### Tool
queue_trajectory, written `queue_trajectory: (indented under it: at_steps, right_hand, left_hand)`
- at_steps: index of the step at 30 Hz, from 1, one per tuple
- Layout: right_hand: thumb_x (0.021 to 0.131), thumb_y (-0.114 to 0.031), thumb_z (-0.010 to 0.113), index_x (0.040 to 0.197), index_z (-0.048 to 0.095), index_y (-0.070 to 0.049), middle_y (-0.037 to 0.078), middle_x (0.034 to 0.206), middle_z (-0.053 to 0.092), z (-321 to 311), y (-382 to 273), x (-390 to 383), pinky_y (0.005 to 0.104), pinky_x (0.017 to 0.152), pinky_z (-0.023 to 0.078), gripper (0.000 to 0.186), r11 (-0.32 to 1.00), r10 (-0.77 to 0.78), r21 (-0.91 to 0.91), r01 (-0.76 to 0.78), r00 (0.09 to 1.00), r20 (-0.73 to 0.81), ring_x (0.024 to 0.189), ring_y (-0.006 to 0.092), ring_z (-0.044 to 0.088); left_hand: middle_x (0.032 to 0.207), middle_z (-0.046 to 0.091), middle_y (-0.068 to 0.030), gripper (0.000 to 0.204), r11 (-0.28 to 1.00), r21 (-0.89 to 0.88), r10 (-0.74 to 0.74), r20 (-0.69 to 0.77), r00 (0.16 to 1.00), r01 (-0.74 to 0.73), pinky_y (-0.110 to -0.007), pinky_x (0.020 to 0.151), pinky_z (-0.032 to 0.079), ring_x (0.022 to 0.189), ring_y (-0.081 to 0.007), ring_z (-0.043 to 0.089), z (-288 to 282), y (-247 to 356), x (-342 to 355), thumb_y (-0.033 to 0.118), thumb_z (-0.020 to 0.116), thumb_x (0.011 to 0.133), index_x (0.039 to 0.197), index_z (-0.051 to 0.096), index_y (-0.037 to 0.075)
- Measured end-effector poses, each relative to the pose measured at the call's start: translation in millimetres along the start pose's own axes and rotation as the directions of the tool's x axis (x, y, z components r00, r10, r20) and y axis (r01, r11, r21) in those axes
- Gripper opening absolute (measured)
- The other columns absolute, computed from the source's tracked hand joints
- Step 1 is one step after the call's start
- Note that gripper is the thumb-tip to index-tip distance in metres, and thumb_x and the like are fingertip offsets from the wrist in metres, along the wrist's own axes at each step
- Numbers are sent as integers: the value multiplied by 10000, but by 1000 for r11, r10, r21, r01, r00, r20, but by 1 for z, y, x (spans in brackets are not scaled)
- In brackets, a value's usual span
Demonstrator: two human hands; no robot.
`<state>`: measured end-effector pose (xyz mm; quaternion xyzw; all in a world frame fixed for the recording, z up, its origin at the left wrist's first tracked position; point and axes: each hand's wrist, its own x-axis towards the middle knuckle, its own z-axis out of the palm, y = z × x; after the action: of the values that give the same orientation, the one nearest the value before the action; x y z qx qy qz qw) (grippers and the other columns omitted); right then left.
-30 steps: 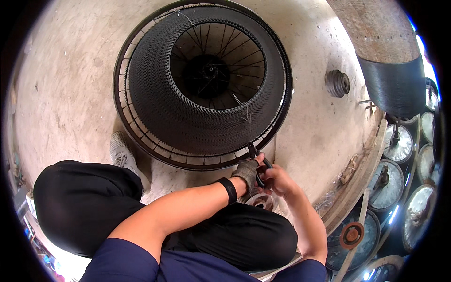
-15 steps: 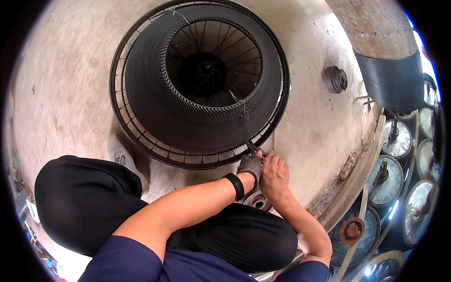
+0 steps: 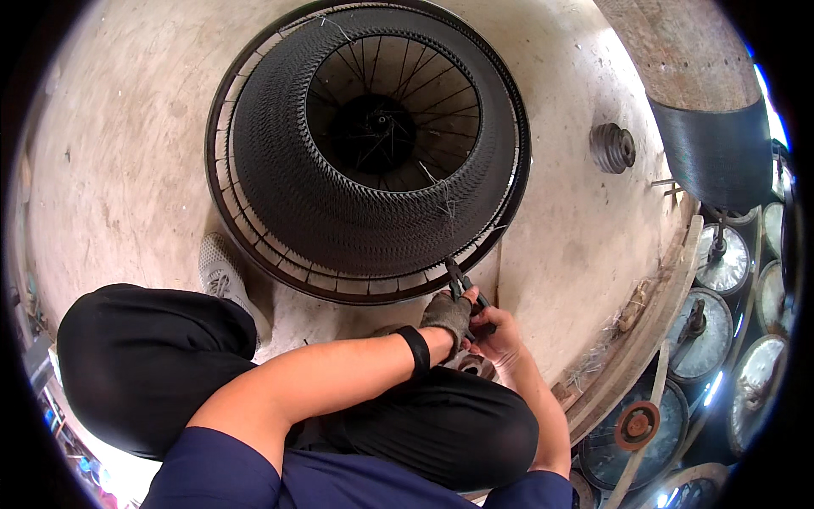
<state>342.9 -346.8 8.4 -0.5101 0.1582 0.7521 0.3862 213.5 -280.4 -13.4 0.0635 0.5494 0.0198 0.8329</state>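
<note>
A large dark wire-mesh cone (image 3: 288,170) stands on a round black spoked ring (image 3: 229,229) on the concrete floor in front of me. At the ring's near rim, dark pliers (image 3: 460,282) point their jaws at the wire edge. My left hand (image 3: 447,314), in a grey fingerless glove with a black wristband, is curled against the pliers. What its fingers hold is hidden. Just to its right, my right hand (image 3: 502,336) is closed around the pliers' handles. I sit cross-legged in black trousers.
A grey shoe (image 3: 219,270) lies by the ring's left near side. A grooved metal pulley (image 3: 612,147) sits on the floor at the right. A thick post with a dark band (image 3: 710,127) rises beyond it. Several round metal discs (image 3: 721,259) line a wooden edge (image 3: 649,335).
Both hands stay at the same spot on the ring's near rim with the pliers. The view has tilted a little, so the cone sits slightly differently in the picture.
</note>
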Motion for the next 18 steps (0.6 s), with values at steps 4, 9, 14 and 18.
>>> queue_trajectory:
  at_steps: [4, 9, 14, 18]
  right_hand:
    - [842, -155, 572, 1290, 554, 39, 180, 915, 671, 0, 4, -4, 374, 527, 542, 488, 989, -56, -143, 42, 994, -96, 634, 296, 673]
    - [818, -266, 719, 1331, 513, 103, 203, 1107, 661, 43, -7, -30, 394, 686, 564, 665, 44, -627, -999, 19, 779, -13, 871, 313, 705]
    - [773, -250, 727, 1369, 490, 96, 229, 1112, 640, 39, 7, -17, 461, 828, 548, 729, -643, -596, -704, -301, 774, 212, 1036, 377, 657]
    - [799, -190, 654, 1259, 554, 114, 234, 950, 666, 41, -3, -9, 436, 738, 553, 561, -460, -527, -864, -205, 846, 80, 829, 398, 682]
  left_hand:
    - [787, 657, -101, 358, 993, 32, -114, 39, 993, 112, -378, 343, 428, 568, -237, 603, -4, 13, 6, 413, 660, 979, 959, 614, 59]
    - [838, 703, -81, 358, 998, -38, 49, 7, 999, -49, -370, 707, 520, 766, -209, 666, -6, -15, 43, 402, 650, 994, 959, 640, 46]
    - [926, 731, -114, 483, 999, 4, 39, -5, 999, -39, -427, 745, 509, 843, -237, 665, 9, -6, 32, 494, 594, 1000, 992, 684, 19]
    - [934, 725, -136, 552, 960, 262, 127, -86, 988, -100, -425, 761, 503, 840, -244, 651, 6, 7, 14, 531, 593, 988, 1013, 698, -11]
